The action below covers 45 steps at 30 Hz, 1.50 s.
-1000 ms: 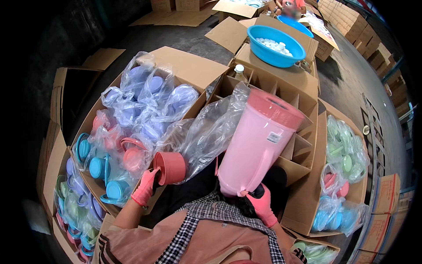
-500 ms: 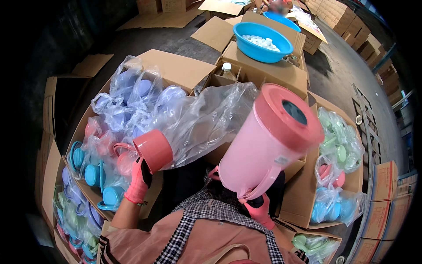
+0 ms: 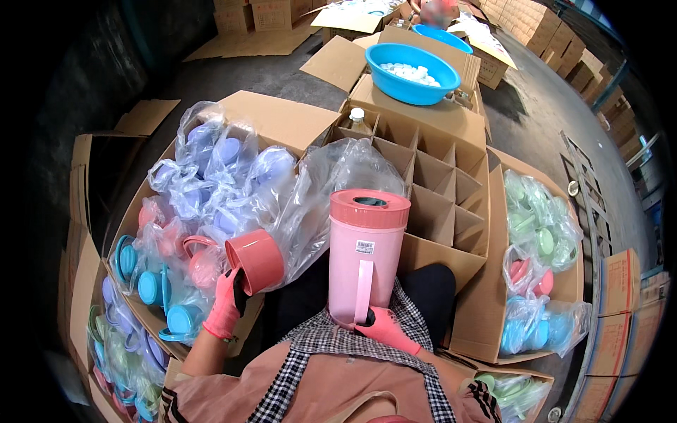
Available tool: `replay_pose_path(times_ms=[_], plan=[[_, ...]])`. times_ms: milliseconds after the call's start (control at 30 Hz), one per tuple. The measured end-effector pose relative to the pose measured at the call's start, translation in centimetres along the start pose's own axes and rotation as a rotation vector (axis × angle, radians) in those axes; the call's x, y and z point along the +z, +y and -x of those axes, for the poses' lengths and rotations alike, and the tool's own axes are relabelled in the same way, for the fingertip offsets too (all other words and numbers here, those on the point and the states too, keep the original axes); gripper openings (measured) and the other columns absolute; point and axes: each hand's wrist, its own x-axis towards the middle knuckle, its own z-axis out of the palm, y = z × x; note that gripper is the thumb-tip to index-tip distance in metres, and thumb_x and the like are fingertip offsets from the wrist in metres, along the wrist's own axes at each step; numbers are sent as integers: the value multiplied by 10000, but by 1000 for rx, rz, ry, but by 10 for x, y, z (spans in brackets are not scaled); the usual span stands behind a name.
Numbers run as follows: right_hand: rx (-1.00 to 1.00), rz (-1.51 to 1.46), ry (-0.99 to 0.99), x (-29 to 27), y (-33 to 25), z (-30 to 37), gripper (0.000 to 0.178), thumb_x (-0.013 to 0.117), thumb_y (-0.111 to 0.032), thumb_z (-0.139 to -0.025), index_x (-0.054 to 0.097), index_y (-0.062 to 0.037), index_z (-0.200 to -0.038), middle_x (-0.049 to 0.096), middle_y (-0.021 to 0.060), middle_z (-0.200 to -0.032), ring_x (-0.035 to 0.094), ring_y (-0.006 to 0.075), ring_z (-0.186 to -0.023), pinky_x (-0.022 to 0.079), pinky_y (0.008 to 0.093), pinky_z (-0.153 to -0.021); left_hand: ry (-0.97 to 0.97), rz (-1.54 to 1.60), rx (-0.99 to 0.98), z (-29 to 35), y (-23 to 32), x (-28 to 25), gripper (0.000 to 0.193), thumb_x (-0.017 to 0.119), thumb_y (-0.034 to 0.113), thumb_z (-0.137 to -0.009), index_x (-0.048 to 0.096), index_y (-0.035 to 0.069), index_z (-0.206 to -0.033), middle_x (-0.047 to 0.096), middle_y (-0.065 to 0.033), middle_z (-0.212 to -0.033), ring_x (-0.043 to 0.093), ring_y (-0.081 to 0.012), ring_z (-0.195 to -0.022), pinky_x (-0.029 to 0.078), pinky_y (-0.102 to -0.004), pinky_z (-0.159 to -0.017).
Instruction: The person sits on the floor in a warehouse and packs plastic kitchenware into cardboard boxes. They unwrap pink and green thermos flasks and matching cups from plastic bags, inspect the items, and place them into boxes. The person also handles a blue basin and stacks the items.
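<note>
My left hand (image 3: 227, 303), in a pink glove, is closed on a red cup (image 3: 259, 262) with its open side tilted toward the left. A clear plastic bag (image 3: 303, 218) trails just behind the cup; I cannot tell if the left fingers also grip it. Nearly upright in front of my apron stands a large pink jug (image 3: 344, 271) with a red top and a dark round opening in it. My gloved right hand (image 3: 386, 330) is closed round the low end of the jug's side handle. Part of the right fingers is hidden behind the handle.
A divided cardboard box (image 3: 441, 187) stands ahead, holding a clear bottle (image 3: 358, 120) at its far left. Behind it a blue basin (image 3: 412, 92) holds white caps. Boxes of bagged purple, red and blue cups (image 3: 204, 183) and green lidded pieces (image 3: 544, 240) flank me.
The jug has come left and down from a tilt to nearly upright, baring the divided box's compartments. The cup has shifted slightly right and down, still in my left hand.
</note>
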Motion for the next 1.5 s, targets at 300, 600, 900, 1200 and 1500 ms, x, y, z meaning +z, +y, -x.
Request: replay_pose_path(times_ms=[300,600,900,1200,1500], plan=[[109,-194,15,-2,0,3,312,646,-265,-737,597,2,-891,632,123,-821,604,187,-764,455,288,-682,-45,-92,112,11,11,12,253,438,196,-847,561,-14,-918,600,-88,-776,546,-119,-675,427,-259,-612],[-229,158,456,-50,-44,9,282,645,-185,-706,546,14,-880,560,167,-814,535,328,-765,433,361,-692,104,807,-638,14,-40,21,221,526,197,-824,582,-13,-785,580,-44,-699,538,-120,-592,420,-245,-530],[-472,289,356,-57,-81,-11,336,655,-109,-674,522,11,-957,531,163,-963,509,329,-905,412,372,-797,413,-178,-68,-18,-8,-36,276,492,201,-815,584,-29,-938,613,-183,-831,590,-248,-781,441,-342,-713],[-454,282,329,-53,-81,-18,353,649,-59,-652,529,13,-977,542,161,-1000,513,329,-937,405,374,-821,711,-277,-236,-77,-72,-171,344,445,257,-813,574,-46,-914,591,-245,-861,591,-319,-810,443,-364,-714],[-463,379,122,-47,-98,-30,326,644,-92,-662,532,0,-954,550,144,-983,514,319,-913,408,377,-804,364,-340,-319,-101,-22,-113,382,445,261,-737,571,-89,-821,582,-262,-836,568,-392,-820,440,-420,-755]])
